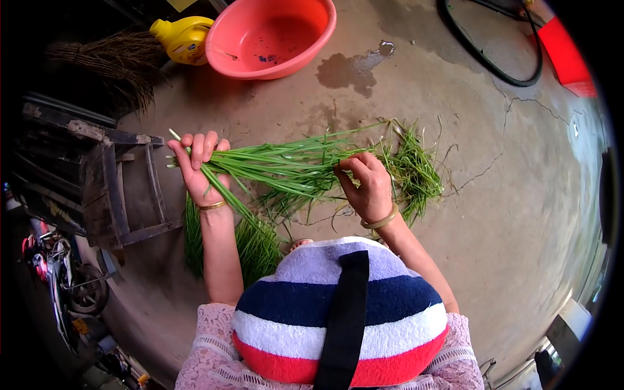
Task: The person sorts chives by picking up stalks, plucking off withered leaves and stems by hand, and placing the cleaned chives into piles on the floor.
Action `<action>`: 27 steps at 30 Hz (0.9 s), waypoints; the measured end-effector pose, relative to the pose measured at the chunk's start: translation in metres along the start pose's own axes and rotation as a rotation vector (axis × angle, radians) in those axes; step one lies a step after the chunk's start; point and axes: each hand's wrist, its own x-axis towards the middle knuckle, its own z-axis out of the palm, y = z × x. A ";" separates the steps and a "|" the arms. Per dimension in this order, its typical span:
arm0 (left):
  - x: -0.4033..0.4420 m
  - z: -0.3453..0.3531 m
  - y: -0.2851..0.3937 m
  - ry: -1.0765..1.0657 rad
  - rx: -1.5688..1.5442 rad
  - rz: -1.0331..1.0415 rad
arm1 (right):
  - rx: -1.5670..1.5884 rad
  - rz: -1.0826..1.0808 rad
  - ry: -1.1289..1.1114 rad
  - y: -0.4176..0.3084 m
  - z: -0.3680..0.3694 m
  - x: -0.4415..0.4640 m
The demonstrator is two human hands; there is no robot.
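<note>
My left hand [205,166] is wrapped round the base of a bunch of long green stalks [279,166], whose white ends stick out past the fingers. The bunch stretches to the right across the view. At its leafy end my right hand [369,185] is closed, thumb and fingers pinched at the leaf tips; what exactly they hold is too small to make out. Just right of that hand a tangled heap of loose leaves [413,170] lies on the floor. More green bundles [255,250] lie below and beside my left forearm.
A pink basin [279,39] stands at the top beside a yellow jug [184,40] and a twig broom [107,62]. A worn wooden chair [123,188] is at the left. A black hose [530,81] and a red container [564,55] lie at the upper right.
</note>
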 end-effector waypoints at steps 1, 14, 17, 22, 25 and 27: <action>0.000 0.000 0.000 0.003 0.001 0.001 | -0.015 -0.014 -0.013 0.000 -0.001 0.000; -0.002 -0.017 0.018 0.068 -0.007 0.108 | 0.343 0.537 0.115 0.015 0.003 -0.008; 0.000 -0.029 0.034 0.136 -0.062 0.150 | 0.472 0.616 0.214 0.031 0.000 -0.012; 0.000 -0.036 0.047 0.096 -0.247 0.140 | 0.201 0.583 -0.056 0.035 -0.004 -0.016; -0.001 -0.042 0.049 0.090 -0.340 0.108 | 0.116 0.479 -0.182 0.035 -0.001 -0.020; -0.001 -0.045 0.048 0.087 -0.375 0.099 | 0.144 0.467 -0.182 0.029 -0.002 -0.018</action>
